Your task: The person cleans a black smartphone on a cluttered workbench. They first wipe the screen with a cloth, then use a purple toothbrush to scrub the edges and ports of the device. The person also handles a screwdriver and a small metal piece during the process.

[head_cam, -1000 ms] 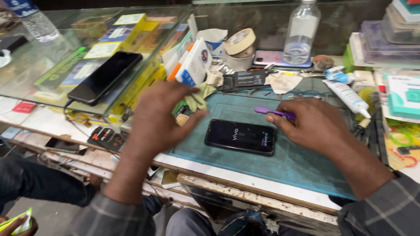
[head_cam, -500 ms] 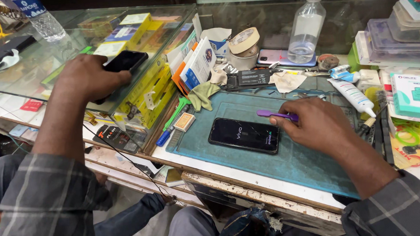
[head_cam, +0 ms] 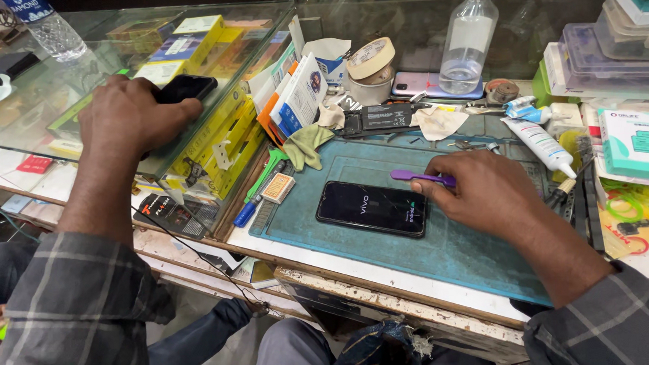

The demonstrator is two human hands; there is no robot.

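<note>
Phone repair shop: glass counter, repair mat

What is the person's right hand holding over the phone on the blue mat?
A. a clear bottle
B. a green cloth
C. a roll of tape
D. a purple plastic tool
D: the right hand pinches a slim purple plastic tool just above the dark phone on the blue mat.

Left arm stretches far out to the side, sleeve in grey plaid, forearm bare. The left hand lies palm down, knuckles up, fingers curled over and closed on something dark, thumb pointing right. Right arm comes in from the lower right corner, elbow bent, wrist low. The right hand rests palm down, fingers folded in, thumb and forefinger pinched together on a thin handle.
</note>
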